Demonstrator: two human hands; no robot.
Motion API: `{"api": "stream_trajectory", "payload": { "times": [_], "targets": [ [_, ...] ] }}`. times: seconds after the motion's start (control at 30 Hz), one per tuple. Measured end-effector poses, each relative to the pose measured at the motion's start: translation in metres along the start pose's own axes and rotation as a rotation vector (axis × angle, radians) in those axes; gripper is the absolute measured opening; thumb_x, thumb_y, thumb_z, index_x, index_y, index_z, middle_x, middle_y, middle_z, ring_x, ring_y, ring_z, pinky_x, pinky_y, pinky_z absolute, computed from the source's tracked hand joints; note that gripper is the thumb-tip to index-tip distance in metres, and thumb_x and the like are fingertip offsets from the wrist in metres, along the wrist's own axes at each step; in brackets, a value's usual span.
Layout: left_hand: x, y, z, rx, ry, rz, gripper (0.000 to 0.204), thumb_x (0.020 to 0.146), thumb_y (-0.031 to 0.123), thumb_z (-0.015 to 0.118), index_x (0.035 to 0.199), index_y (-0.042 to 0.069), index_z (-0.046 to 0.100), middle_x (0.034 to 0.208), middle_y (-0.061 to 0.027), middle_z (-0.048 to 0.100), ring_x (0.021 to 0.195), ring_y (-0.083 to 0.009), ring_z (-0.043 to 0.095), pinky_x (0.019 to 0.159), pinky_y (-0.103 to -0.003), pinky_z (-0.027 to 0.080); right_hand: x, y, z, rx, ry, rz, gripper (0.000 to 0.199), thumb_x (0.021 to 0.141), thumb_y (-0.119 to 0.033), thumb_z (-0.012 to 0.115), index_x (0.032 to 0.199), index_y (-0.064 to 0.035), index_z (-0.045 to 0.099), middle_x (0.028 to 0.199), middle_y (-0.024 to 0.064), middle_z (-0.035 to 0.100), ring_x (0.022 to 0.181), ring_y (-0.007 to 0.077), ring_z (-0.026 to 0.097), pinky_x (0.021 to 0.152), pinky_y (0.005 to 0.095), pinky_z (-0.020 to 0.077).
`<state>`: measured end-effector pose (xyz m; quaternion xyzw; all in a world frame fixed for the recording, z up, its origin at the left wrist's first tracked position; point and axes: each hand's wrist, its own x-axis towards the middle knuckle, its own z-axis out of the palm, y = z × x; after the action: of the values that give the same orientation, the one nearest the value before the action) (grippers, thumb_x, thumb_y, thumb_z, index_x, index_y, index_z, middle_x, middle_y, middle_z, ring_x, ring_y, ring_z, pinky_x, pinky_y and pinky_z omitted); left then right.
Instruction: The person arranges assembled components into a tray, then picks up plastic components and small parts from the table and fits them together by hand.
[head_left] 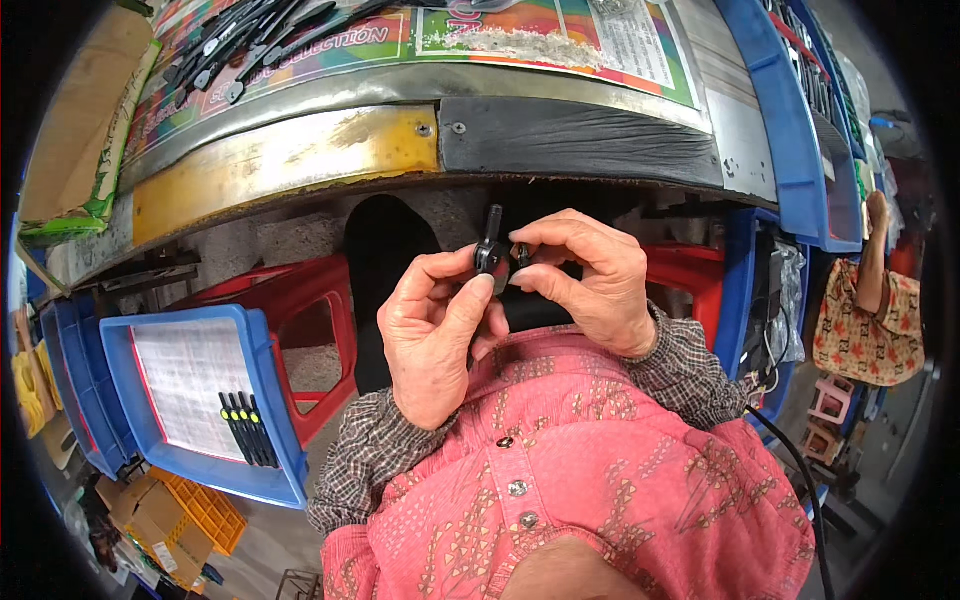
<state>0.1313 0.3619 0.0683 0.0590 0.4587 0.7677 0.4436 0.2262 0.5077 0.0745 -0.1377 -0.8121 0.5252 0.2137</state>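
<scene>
Above my lap, just in front of the table edge, my left hand (435,330) pinches a black part (490,243) with a short upright stem and a rounded lower end. My thumb lies over that end, and the rest of the part is hidden in the fingers. Close to its right side, my right hand (590,280) is closed, thumb and fingertips pinching a small dark piece (521,256). Its kind is too small to make out. Whether the two pieces touch, I cannot tell.
A pile of flat black strips (265,40) lies on the table (330,90) at the far left. Left of me, a blue tray (185,322) holds several black sticks (248,430) with yellow-green dots. A red stool (325,310) and blue crates (800,130) stand nearby. Another person's arm (874,250) shows at right.
</scene>
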Motion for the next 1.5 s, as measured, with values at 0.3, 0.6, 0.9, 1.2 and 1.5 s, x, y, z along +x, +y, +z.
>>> {"api": "stream_trajectory", "payload": {
  "times": [0.3, 0.6, 0.9, 1.2, 1.5],
  "targets": [
    [0.0, -0.006, 0.004, 0.102, 0.005, 0.005, 0.021, 0.089, -0.001, 0.056, 0.11, -0.002, 0.054, 0.096, -0.0078, 0.062, 0.065, -0.0067, 0.056, 0.053, -0.018, 0.045, -0.011, 0.004, 0.017, 0.242, 0.147, 0.13, 0.031, 0.074, 0.005, 0.072, 0.103, 0.0028, 0.062, 0.087, 0.0073, 0.063, 0.072, 0.0096, 0.063, 0.062, 0.0209, 0.0507],
    [0.003, -0.009, 0.003, 0.096, 0.02, -0.002, 0.021, 0.089, -0.002, 0.056, 0.11, -0.003, 0.055, 0.094, -0.0065, 0.062, 0.065, -0.0059, 0.055, 0.054, -0.018, 0.046, -0.011, 0.01, 0.021, 0.083, 0.2, 0.052, 0.032, 0.073, 0.005, 0.073, 0.103, 0.0021, 0.06, 0.088, 0.0069, 0.063, 0.076, 0.0102, 0.064, 0.065, 0.0221, 0.053],
    [0.006, -0.012, 0.001, 0.169, -0.028, 0.031, 0.023, 0.091, -0.001, 0.053, 0.114, -0.001, 0.053, 0.092, -0.0075, 0.06, 0.064, -0.0079, 0.056, 0.045, -0.017, 0.04, -0.013, 0.016, 0.02, 0.078, 0.203, 0.081, 0.032, 0.073, 0.002, 0.074, 0.102, 0.0022, 0.06, 0.089, 0.0078, 0.064, 0.076, 0.0117, 0.065, 0.065, 0.0232, 0.0531],
    [0.007, -0.014, -0.001, 0.152, -0.047, 0.013, 0.025, 0.091, -0.002, 0.051, 0.116, -0.001, 0.053, 0.091, -0.0071, 0.06, 0.065, -0.0068, 0.056, 0.046, -0.017, 0.04, -0.01, 0.017, 0.018, -0.081, 0.189, -0.079, 0.032, 0.073, 0.0, 0.074, 0.102, 0.0025, 0.061, 0.085, 0.0108, 0.065, 0.069, 0.0147, 0.066, 0.06, 0.0245, 0.0526],
    [0.007, -0.011, 0.002, 0.181, -0.031, 0.007, 0.026, 0.09, -0.003, 0.052, 0.116, -0.001, 0.053, 0.082, -0.0058, 0.061, 0.061, -0.0048, 0.054, 0.046, -0.016, 0.04, -0.012, 0.016, 0.019, -0.166, 0.196, -0.123, 0.032, 0.073, -0.001, 0.075, 0.101, 0.0027, 0.061, 0.087, 0.0108, 0.066, 0.068, 0.0148, 0.066, 0.059, 0.0251, 0.0533]
  ]
}}
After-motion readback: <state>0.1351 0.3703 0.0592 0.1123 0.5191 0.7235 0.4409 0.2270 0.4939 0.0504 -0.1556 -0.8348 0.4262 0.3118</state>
